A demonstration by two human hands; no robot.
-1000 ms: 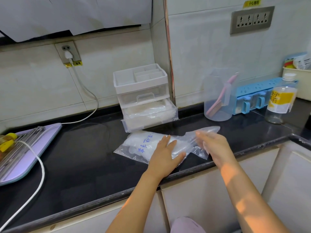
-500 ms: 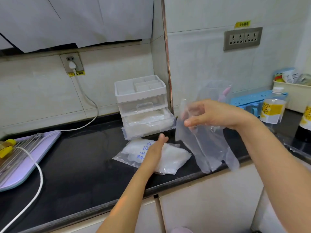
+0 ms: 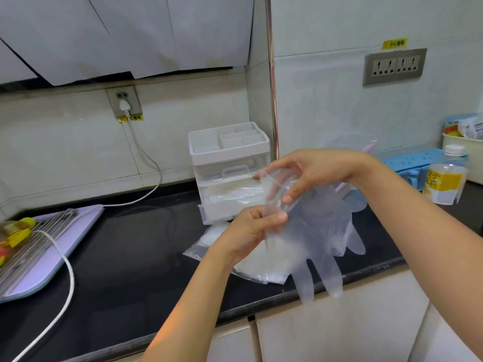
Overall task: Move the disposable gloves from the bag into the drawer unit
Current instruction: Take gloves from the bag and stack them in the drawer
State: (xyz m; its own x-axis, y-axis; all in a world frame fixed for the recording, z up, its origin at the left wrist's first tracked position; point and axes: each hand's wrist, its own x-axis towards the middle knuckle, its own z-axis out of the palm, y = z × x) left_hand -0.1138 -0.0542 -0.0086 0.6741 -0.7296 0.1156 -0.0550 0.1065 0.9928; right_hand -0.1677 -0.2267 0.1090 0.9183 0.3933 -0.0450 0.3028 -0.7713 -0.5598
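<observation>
Clear disposable gloves (image 3: 321,239), held above black counter (image 3: 117,257), cuff pinched by right hand (image 3: 316,173) and left hand (image 3: 251,231); glove bag (image 3: 251,265) lies before open-drawered drawer unit (image 3: 230,163).

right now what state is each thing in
left hand: pinching the glove's cuff
right hand: pinching the glove's cuff
glove: held up, fingers hanging down
bag: flat on the counter, part full
lower drawer: pulled part open, holding plastic
upper drawer: shut
plug: in the socket
bottle: upright, capped
</observation>
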